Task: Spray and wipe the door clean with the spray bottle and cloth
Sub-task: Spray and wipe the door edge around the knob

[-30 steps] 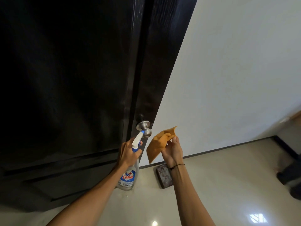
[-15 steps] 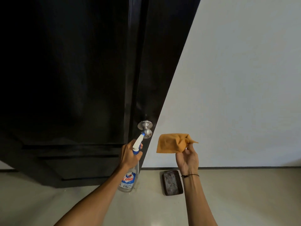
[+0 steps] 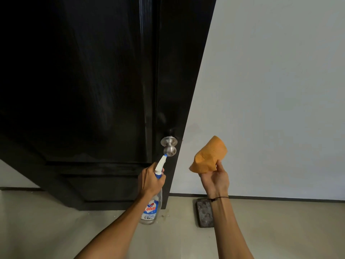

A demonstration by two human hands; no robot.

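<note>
Left hand [image 3: 151, 181] gripped the spray bottle [image 3: 151, 206], nozzle at the door [image 3: 84, 90]; right hand [image 3: 214, 176] had bunched the cloth [image 3: 210, 156], wiping seemingly next.

Black door [image 3: 93, 81], orange cloth [image 3: 210, 156], seemingly grey-mottled block [image 3: 205, 213]

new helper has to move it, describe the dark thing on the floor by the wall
Find the black door, then the white wall to its right. On the floor at the wall's foot lies a flat slab, dark, mottled and round-cornered.
</note>
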